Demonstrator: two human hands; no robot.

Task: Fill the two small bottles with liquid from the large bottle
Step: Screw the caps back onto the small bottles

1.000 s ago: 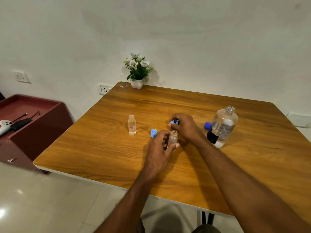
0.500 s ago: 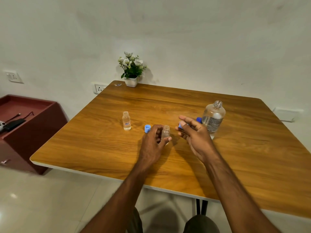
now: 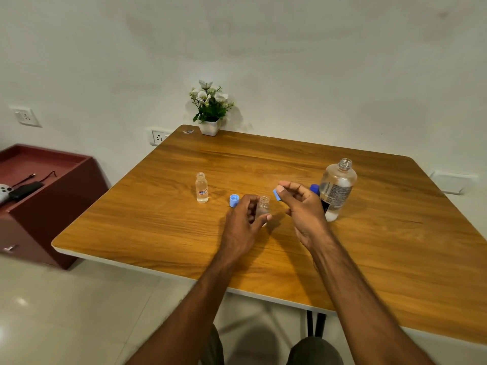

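Wooden table (image 3: 369,259), red-labelled small bottle (image 3: 201,187), lettering illegible

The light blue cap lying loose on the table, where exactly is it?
In the head view the loose blue cap lies on the table, left of centre, between the small labelled bottle and the left hand, which holds the other small bottle.

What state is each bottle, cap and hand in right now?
Large bottle: upright, uncapped.
Left small bottle: upright, uncapped, filled.
Held small bottle: upright, uncapped, gripped by left hand.
Loose cap: lying on table.
Pinched cap: held by right hand.
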